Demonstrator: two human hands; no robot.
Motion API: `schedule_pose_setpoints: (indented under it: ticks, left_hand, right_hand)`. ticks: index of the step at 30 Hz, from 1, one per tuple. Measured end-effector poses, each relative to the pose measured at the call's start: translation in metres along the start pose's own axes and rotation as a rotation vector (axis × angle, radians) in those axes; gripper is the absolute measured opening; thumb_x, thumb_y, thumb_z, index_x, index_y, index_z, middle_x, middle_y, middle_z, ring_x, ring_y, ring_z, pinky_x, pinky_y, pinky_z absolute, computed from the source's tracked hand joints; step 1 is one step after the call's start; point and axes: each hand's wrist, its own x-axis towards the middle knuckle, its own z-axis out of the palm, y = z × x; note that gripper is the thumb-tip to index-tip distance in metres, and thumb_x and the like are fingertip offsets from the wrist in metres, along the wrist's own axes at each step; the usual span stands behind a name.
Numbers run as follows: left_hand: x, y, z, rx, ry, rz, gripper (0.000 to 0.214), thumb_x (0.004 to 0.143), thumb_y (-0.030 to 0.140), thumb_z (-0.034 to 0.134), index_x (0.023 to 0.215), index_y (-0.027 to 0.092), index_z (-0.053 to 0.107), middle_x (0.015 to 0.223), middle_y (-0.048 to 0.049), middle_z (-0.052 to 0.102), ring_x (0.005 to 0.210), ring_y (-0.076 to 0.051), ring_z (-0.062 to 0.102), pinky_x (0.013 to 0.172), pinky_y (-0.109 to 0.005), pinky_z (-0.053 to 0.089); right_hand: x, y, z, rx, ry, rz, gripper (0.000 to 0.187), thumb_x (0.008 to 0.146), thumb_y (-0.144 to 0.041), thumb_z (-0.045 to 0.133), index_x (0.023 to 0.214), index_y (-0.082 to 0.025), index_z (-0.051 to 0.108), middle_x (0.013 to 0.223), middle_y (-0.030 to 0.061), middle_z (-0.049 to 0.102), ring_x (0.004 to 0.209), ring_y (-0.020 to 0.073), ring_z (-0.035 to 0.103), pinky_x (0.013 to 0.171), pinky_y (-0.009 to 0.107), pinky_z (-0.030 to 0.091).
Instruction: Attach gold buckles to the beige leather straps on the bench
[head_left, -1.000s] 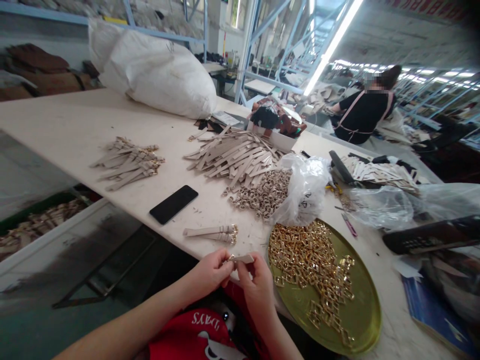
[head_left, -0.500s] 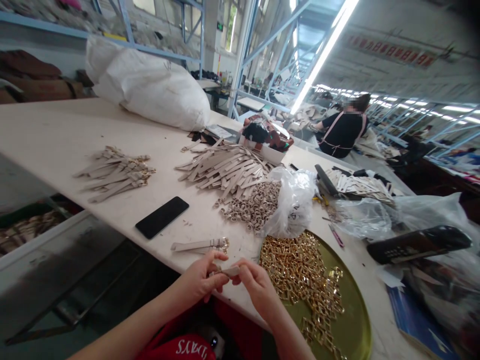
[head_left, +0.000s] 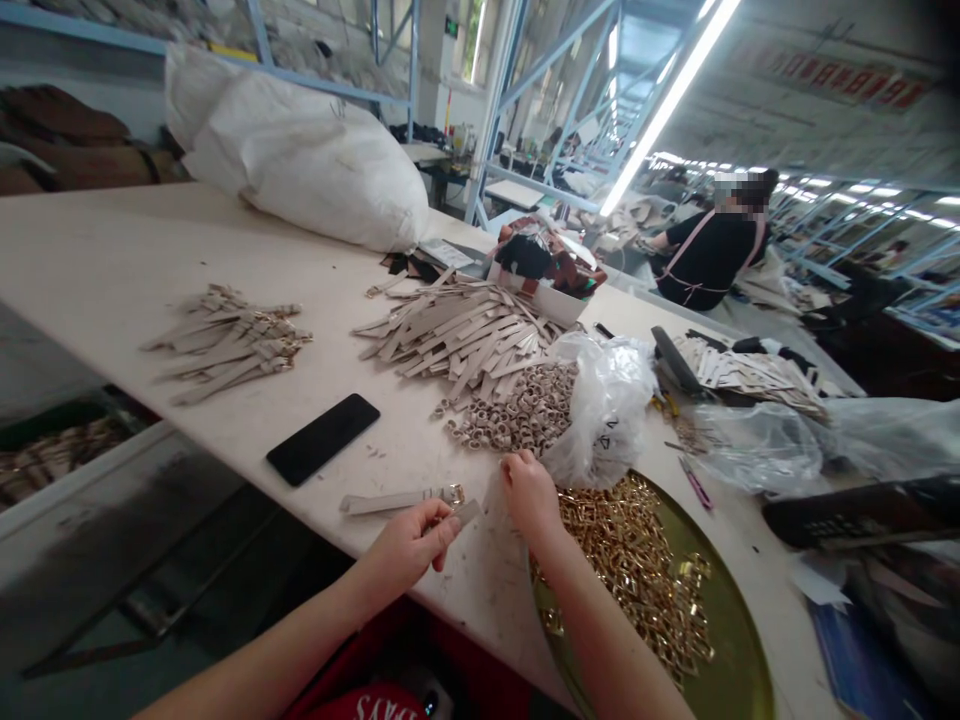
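My left hand (head_left: 421, 538) is closed around a short beige strap (head_left: 469, 513), whose flat end pokes out past the thumb. The rest of that strap is hidden in the fingers. Just behind it lie finished-looking straps (head_left: 390, 500) with gold buckles. My right hand (head_left: 529, 488) is at the near edge of a pile of small beige loops (head_left: 517, 410), fingers curled together; what they hold, if anything, is hidden. Beneath the right forearm, a round golden-green tray (head_left: 739, 640) carries a heap of gold metal buckles (head_left: 637, 560).
Loose beige straps (head_left: 465, 330) are heaped behind the loops, beside a clear plastic bag (head_left: 611, 400). A black phone (head_left: 324, 438) lies left, near buckled straps (head_left: 236, 340). A big white sack (head_left: 300, 150) stands at the back. Another person (head_left: 712, 240) sits far right.
My right hand has left the strap and moved forward to the beige loops. My left hand keeps the strap near the same place. The view has turned slightly.
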Motion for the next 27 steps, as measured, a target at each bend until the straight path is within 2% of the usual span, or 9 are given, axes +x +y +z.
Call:
schedule_pose_setpoints:
  ticks: [3,4,7,9,12,17,20,23,27]
  left_hand:
    - [0.0,0.004,0.0,-0.04,0.043,-0.002,0.032,0.08,0.048,0.043,0.074,0.017,0.048,0.046,0.0076,0.046,0.036,-0.006,0.029,0.041,-0.019,0.023]
    - [-0.001,0.005,0.0,-0.051,0.051,0.004,0.032,0.08,0.047,0.043,0.073,0.017,0.048,0.046,0.0076,0.045,0.036,-0.006,0.028,0.041,-0.019,0.023]
    - [-0.005,0.007,0.002,-0.055,0.061,0.035,0.031,0.08,0.047,0.044,0.073,0.017,0.048,0.046,0.0073,0.045,0.038,-0.006,0.03,0.043,-0.019,0.025]
    - [-0.01,0.007,0.002,-0.032,0.076,0.053,0.031,0.08,0.046,0.043,0.073,0.016,0.048,0.046,0.0068,0.045,0.04,-0.007,0.032,0.044,-0.019,0.026]
    - [-0.02,0.011,0.0,0.05,0.098,0.067,0.031,0.081,0.045,0.042,0.072,0.016,0.05,0.048,0.0058,0.045,0.044,-0.008,0.035,0.047,-0.02,0.027]
    - [-0.038,0.018,-0.003,0.249,0.088,0.117,0.027,0.081,0.039,0.042,0.072,0.017,0.053,0.052,0.0056,0.043,0.049,-0.009,0.037,0.047,-0.02,0.025]
    - [-0.042,0.018,-0.002,0.34,0.08,0.136,0.025,0.08,0.036,0.043,0.067,0.017,0.052,0.053,0.0052,0.043,0.051,-0.009,0.037,0.048,-0.021,0.024]
    - [-0.04,0.015,0.002,0.274,0.021,0.103,0.026,0.079,0.038,0.043,0.067,0.016,0.051,0.052,0.0056,0.041,0.049,-0.009,0.036,0.046,-0.02,0.024]
    - [-0.038,0.013,0.008,0.158,-0.03,0.087,0.025,0.081,0.037,0.039,0.069,0.016,0.049,0.05,0.0062,0.04,0.046,-0.008,0.036,0.045,-0.02,0.027]
  right_hand:
    - [-0.02,-0.016,-0.01,0.197,-0.09,0.017,0.013,0.078,-0.026,0.049,0.074,-0.017,0.058,0.074,0.0031,0.059,0.065,0.014,0.055,0.062,0.026,0.041]
    - [-0.028,-0.023,-0.012,0.351,-0.134,0.052,0.016,0.078,-0.031,0.049,0.074,-0.017,0.057,0.07,0.0016,0.059,0.061,0.0128,0.054,0.059,0.025,0.041]
    - [-0.051,-0.042,-0.014,1.031,-0.259,0.25,0.019,0.07,-0.035,0.061,0.067,-0.018,0.054,0.061,-0.0016,0.055,0.055,0.0097,0.049,0.055,0.023,0.039]
    - [-0.063,-0.05,-0.014,1.297,-0.277,0.329,0.021,0.063,-0.032,0.069,0.067,-0.018,0.055,0.06,-0.0034,0.054,0.053,0.0079,0.046,0.055,0.021,0.037]
    - [-0.075,-0.054,-0.011,1.33,-0.263,0.312,0.021,0.062,-0.031,0.071,0.07,-0.018,0.057,0.061,-0.0039,0.053,0.056,0.0077,0.045,0.057,0.021,0.036]
    - [-0.088,-0.051,-0.007,1.091,-0.187,0.179,0.018,0.071,-0.034,0.063,0.07,-0.017,0.058,0.062,-0.0035,0.051,0.06,0.0098,0.044,0.06,0.023,0.035]
    - [-0.096,-0.051,-0.005,1.028,-0.183,0.138,0.018,0.071,-0.034,0.063,0.072,-0.017,0.059,0.062,-0.0036,0.051,0.061,0.01,0.042,0.06,0.023,0.034]
    - [-0.103,-0.05,-0.002,1.121,-0.202,0.182,0.015,0.069,-0.031,0.065,0.07,-0.018,0.059,0.061,-0.0043,0.05,0.059,0.0092,0.042,0.06,0.022,0.035]
    - [-0.107,-0.049,0.001,1.389,-0.303,0.308,0.021,0.066,-0.029,0.068,0.083,-0.02,0.06,0.071,-0.0031,0.054,0.059,0.0084,0.045,0.06,0.022,0.037]
